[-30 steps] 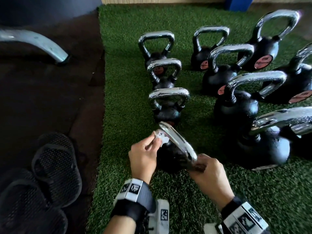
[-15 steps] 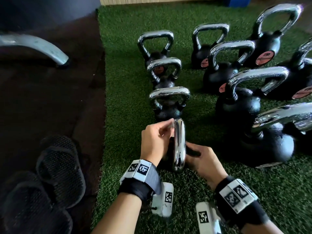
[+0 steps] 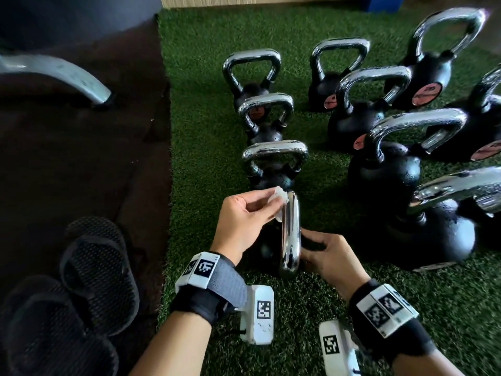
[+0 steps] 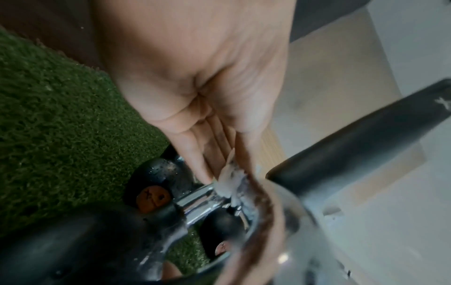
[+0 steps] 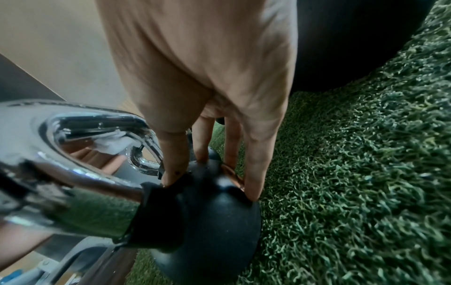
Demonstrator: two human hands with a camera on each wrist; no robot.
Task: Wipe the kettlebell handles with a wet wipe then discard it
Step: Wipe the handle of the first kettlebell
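The nearest kettlebell (image 3: pixel 267 248) stands on green turf with its chrome handle (image 3: pixel 290 232) edge-on to me. My left hand (image 3: pixel 271 204) pinches a crumpled white wet wipe (image 3: pixel 279 198) against the far top of that handle. In the left wrist view the wipe (image 4: pixel 231 181) sits at the fingertips, pressed on the chrome handle (image 4: pixel 202 200). My right hand (image 3: pixel 311 245) grips the kettlebell's black body from the right. In the right wrist view its fingers (image 5: pixel 253 183) and thumb spread round the black ball (image 5: pixel 209 221), and the wipe (image 5: pixel 114 144) shows through the handle loop.
Several more black kettlebells with chrome handles stand in rows ahead (image 3: pixel 273 164) and to the right (image 3: pixel 385 169). A pair of black sandals (image 3: pixel 92 267) lies on the dark mat at left. A curved grey metal leg (image 3: pixel 67 77) rests at upper left.
The nearest kettlebell's handle turned from slanted to edge-on toward me. My right hand went from the handle's near end to the black body. My left hand kept the wipe at the handle's far end.
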